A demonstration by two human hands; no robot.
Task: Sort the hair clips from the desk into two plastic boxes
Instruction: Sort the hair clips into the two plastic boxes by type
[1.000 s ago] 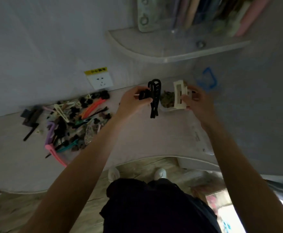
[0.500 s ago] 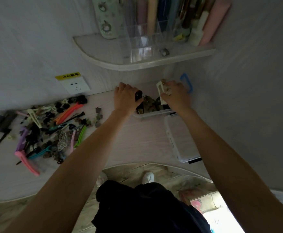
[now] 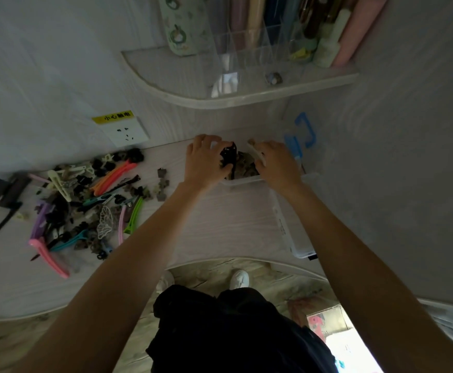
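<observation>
HANDS: your left hand (image 3: 206,160) grips a black claw clip (image 3: 229,158), your right hand (image 3: 277,164) a white clip (image 3: 256,154), both over the far box (image 3: 242,181) | RISK: clips snag or spill past its rim | PILE: unsorted clips (image 3: 80,200) lie on the desk (image 3: 220,224) | UNCLEAR: box contents blurred; near box (image 3: 290,232) partly behind your arm

Bare desk strip (image 3: 214,224) open between clip pile (image 3: 72,200) at left and empty clear box (image 3: 292,224) at right, far box (image 3: 242,181) crowded by both hands, low corner shelf (image 3: 220,100) overhanging, right wall close alongside.
</observation>
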